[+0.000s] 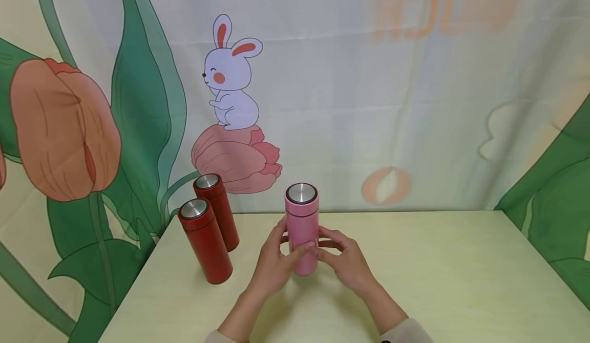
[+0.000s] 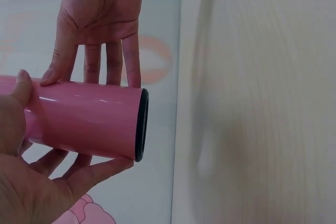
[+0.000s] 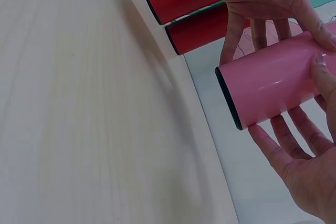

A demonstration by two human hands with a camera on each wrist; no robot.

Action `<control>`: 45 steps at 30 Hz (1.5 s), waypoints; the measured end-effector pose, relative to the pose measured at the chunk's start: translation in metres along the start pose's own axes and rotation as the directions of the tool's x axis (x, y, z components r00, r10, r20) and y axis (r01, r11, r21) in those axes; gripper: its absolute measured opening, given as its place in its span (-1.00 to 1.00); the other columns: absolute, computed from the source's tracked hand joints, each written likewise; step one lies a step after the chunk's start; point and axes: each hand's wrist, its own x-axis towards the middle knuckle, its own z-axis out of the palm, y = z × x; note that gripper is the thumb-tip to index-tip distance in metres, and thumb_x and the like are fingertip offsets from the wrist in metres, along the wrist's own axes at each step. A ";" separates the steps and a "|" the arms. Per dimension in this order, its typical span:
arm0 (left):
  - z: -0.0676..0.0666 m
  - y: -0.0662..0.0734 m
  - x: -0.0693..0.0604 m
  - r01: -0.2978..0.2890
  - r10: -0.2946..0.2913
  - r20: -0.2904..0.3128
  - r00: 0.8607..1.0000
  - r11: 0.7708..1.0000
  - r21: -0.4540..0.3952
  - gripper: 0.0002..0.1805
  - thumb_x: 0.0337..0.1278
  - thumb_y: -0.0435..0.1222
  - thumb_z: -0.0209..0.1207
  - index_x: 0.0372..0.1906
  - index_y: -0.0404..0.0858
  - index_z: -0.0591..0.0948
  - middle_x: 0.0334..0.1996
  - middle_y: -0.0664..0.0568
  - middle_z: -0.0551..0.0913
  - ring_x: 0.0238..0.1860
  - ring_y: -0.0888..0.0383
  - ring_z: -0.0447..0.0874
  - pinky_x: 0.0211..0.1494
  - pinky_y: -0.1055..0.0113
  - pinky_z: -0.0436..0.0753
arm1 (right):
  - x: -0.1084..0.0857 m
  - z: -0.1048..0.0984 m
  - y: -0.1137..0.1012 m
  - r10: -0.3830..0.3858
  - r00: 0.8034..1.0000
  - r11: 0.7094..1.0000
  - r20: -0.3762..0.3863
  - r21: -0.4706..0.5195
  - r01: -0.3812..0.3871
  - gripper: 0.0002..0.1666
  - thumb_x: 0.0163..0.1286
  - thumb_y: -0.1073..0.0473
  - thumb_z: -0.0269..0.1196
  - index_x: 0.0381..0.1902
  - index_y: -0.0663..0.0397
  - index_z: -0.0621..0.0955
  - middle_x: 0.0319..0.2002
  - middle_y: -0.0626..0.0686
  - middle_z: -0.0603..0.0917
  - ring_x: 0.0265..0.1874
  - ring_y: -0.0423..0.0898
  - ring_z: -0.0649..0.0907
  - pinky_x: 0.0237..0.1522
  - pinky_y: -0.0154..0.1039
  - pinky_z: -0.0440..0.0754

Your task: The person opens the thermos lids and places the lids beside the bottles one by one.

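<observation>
Surface (image 1: 461, 266), pale and wood-grained, is occupied at left by two red, metal-topped cylindrical flasks (image 1: 206, 240); above it, a glossy pink cylindrical flask (image 1: 302, 228) is held upright, grasped from both sides by left hand (image 1: 274, 266) and right hand (image 1: 350, 263) (presumably for steadiness).
</observation>
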 end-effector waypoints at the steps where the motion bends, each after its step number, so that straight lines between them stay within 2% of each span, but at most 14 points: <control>1: 0.002 0.000 0.001 -0.004 0.004 0.002 1.000 1.000 -0.003 -0.09 0.19 0.10 0.41 0.58 0.22 0.23 0.42 0.10 0.47 0.33 -0.08 0.56 0.27 -0.14 0.61 | 0.000 -0.002 0.001 0.002 1.000 1.000 -0.005 -0.001 -0.002 -0.36 0.31 0.11 0.49 0.34 -0.16 0.62 0.30 0.00 0.65 0.18 0.11 0.69 0.00 -0.26 0.74; 7: 0.014 0.002 0.006 -0.024 0.025 0.017 1.000 0.999 -0.023 -0.12 0.21 0.09 0.40 0.57 0.23 0.25 0.42 0.10 0.48 0.31 -0.08 0.57 0.26 -0.16 0.61 | -0.001 -0.014 0.004 0.018 0.999 1.000 -0.029 -0.007 -0.019 -0.35 0.29 0.10 0.50 0.34 -0.18 0.62 0.29 0.01 0.66 0.18 0.13 0.68 0.00 -0.24 0.76; 11: 0.022 0.005 0.009 -0.023 0.024 0.027 0.999 0.999 -0.039 -0.14 0.21 0.11 0.39 0.56 0.23 0.26 0.40 0.10 0.49 0.31 -0.07 0.57 0.24 -0.15 0.62 | -0.002 -0.022 0.007 0.016 0.999 1.000 -0.041 0.006 -0.016 -0.35 0.29 0.12 0.50 0.35 -0.12 0.62 0.28 0.07 0.66 0.17 0.18 0.68 0.00 -0.22 0.77; 16: 0.032 0.010 0.012 -0.011 0.012 0.023 1.000 0.998 -0.061 -0.12 0.12 0.15 0.44 0.52 0.33 0.29 0.36 0.16 0.55 0.29 -0.04 0.59 0.23 -0.13 0.63 | -0.005 -0.030 0.009 0.012 0.998 1.000 -0.057 0.027 -0.010 -0.35 0.30 0.17 0.49 0.35 -0.06 0.61 0.28 0.12 0.65 0.18 0.19 0.66 0.00 -0.21 0.78; 20: 0.041 0.012 0.015 0.007 -0.006 0.008 1.000 0.998 -0.070 -0.10 0.08 0.15 0.46 0.51 0.22 0.30 0.36 0.07 0.57 0.30 -0.07 0.60 0.26 -0.15 0.61 | -0.006 -0.036 0.009 0.006 0.997 0.999 -0.074 0.048 -0.003 -0.36 0.32 0.22 0.46 0.36 0.01 0.60 0.28 0.17 0.63 0.16 0.14 0.67 0.00 -0.16 0.79; 24: 0.049 0.011 0.017 0.013 -0.012 0.004 1.000 0.996 -0.090 -0.19 0.12 0.12 0.45 0.43 0.08 0.36 0.35 0.01 0.58 0.31 -0.10 0.59 0.28 -0.16 0.60 | -0.008 -0.041 0.008 0.011 0.996 0.999 -0.092 0.048 -0.007 -0.36 0.34 0.25 0.45 0.37 0.06 0.58 0.29 0.20 0.62 0.14 0.10 0.68 0.02 -0.09 0.79; 28: 0.055 0.010 0.019 0.004 -0.003 0.010 1.000 0.994 -0.109 -0.28 0.15 0.09 0.44 0.37 0.08 0.42 0.34 0.04 0.59 0.31 -0.10 0.58 0.29 -0.15 0.60 | -0.009 -0.045 0.008 0.036 0.994 0.999 -0.107 0.041 -0.031 -0.36 0.33 0.22 0.45 0.37 0.01 0.59 0.29 0.18 0.62 0.18 0.17 0.66 0.03 -0.06 0.78; 33: 0.061 0.010 0.021 0.014 -0.010 0.028 1.000 0.990 -0.137 -0.30 0.18 0.05 0.43 0.38 0.10 0.42 0.37 0.04 0.56 0.33 -0.12 0.57 0.31 -0.23 0.57 | -0.011 -0.051 0.011 0.065 0.991 0.998 -0.117 0.027 -0.062 -0.36 0.34 0.15 0.46 0.37 -0.07 0.60 0.30 0.14 0.62 0.21 0.21 0.63 0.02 -0.13 0.78; 39: 0.067 0.009 0.023 0.010 -0.005 0.035 0.999 0.989 -0.144 -0.31 0.18 0.05 0.43 0.37 0.10 0.43 0.35 0.02 0.58 0.33 -0.12 0.57 0.31 -0.23 0.57 | -0.011 -0.056 0.017 0.063 0.990 0.998 -0.125 0.021 -0.061 -0.36 0.34 0.16 0.46 0.37 -0.07 0.60 0.30 0.15 0.62 0.20 0.21 0.64 0.01 -0.15 0.78; 45: 0.072 0.007 0.025 0.032 -0.026 0.044 0.999 0.989 -0.147 -0.29 0.16 0.08 0.43 0.38 0.12 0.42 0.37 -0.01 0.57 0.32 -0.14 0.58 0.30 -0.25 0.57 | -0.011 -0.059 0.021 0.071 0.989 0.997 -0.129 0.030 -0.067 -0.36 0.35 0.16 0.45 0.38 -0.06 0.59 0.31 0.16 0.62 0.22 0.24 0.62 0.02 -0.15 0.78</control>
